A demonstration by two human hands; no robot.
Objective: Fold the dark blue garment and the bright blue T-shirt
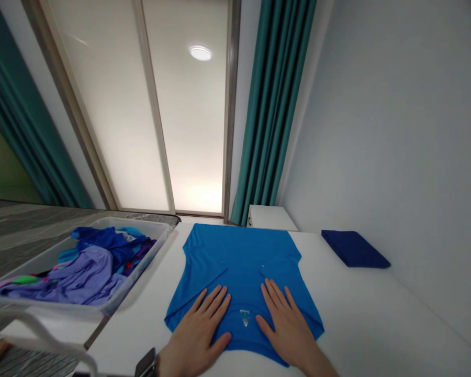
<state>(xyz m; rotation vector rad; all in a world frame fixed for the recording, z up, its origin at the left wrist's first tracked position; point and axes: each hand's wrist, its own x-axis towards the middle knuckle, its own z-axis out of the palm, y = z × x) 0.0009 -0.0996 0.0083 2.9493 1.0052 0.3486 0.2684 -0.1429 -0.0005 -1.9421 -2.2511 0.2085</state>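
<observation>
A blue T-shirt lies spread on the white table, its neckline with a small printed label facing me. My left hand rests flat on the shirt's near left part, fingers stretched out. On the near right part lies my right hand, also flat with the fingers extended. Neither hand grips the fabric. Slight creases run across the cloth just beyond the fingertips. A dark watch is on my left wrist.
At the left stands a clear plastic bin with crumpled clothes in purple, blue and other colours. A folded navy garment lies at the table's right, by the wall. Behind the table is a white cabinet. A blurred white curved bar crosses the lower left.
</observation>
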